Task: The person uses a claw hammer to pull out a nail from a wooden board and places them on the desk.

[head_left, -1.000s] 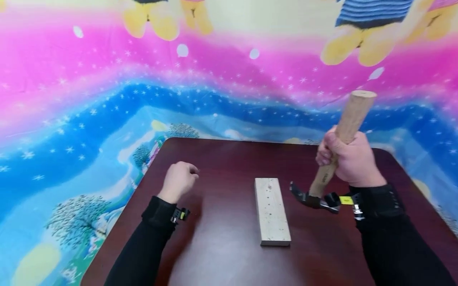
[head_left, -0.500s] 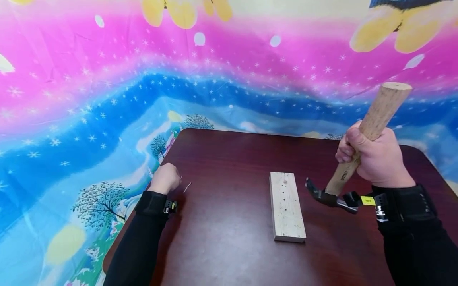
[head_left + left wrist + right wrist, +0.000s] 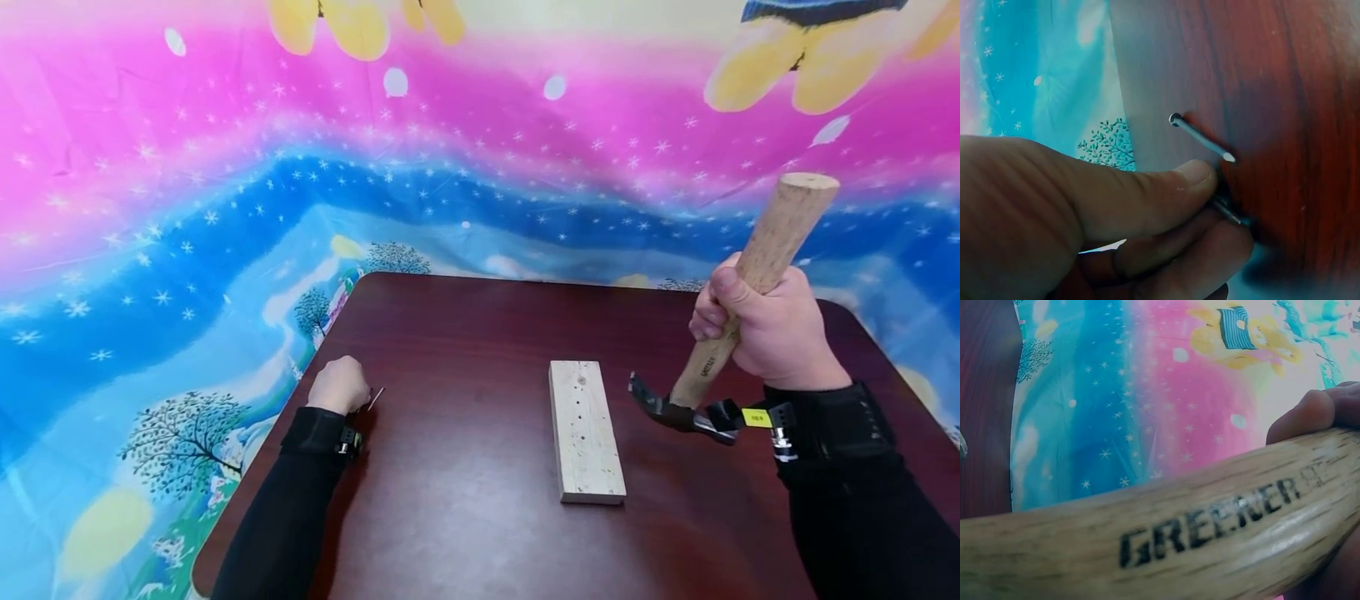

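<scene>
While the right hand keeps its fist round the hammer beside the wood block, the left hand now pinches a nail at the table's left edge, a second nail lying loose just beside it.

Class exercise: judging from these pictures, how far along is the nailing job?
Early. Done: the board lies on the table, showing only small holes. In hand: the right hand grips the hammer, head down; the left hand pinches a nail beside another nail. Left: placing and driving nails.
</scene>
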Demonstrator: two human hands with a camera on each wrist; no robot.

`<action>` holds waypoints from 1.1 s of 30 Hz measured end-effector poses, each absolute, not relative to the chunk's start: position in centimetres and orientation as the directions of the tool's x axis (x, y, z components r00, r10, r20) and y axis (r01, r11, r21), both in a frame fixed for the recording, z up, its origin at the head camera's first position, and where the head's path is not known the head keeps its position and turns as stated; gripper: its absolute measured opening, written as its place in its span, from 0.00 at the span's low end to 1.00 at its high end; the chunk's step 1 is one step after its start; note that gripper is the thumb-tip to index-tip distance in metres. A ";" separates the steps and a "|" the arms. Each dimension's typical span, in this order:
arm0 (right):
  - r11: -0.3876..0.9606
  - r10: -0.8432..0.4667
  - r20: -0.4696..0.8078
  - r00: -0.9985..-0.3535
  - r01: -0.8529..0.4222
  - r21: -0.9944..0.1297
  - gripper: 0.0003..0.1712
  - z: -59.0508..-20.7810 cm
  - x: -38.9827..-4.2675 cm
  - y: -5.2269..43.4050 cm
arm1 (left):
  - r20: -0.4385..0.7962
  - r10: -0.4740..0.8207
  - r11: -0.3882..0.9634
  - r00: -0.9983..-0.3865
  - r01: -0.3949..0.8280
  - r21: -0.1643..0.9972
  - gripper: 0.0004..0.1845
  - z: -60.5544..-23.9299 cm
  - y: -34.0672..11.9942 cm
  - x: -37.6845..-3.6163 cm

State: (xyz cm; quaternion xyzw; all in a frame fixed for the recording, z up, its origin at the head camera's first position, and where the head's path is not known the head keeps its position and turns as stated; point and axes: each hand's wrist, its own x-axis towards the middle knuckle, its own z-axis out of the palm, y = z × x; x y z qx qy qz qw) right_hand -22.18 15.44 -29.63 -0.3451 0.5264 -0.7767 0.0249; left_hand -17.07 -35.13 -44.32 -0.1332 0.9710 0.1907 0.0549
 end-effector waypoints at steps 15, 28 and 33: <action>-0.373 -0.394 0.487 -0.780 -0.348 -0.860 0.13 -29.5 -21.7 15.9 | -0.091 -0.246 0.892 -0.965 -0.262 0.367 0.12 -44.5 -34.4 -16.7; -0.313 -0.375 0.481 -0.792 -0.381 -0.870 0.17 -29.1 -21.5 15.6 | 0.276 -0.101 0.890 -0.956 0.037 0.454 0.59 -40.4 -29.1 -19.0; -0.316 -0.378 0.480 -0.792 -0.377 -0.871 0.16 -29.2 -21.3 15.6 | 0.302 0.085 0.800 -0.949 0.246 0.547 0.62 -39.6 -21.4 -20.1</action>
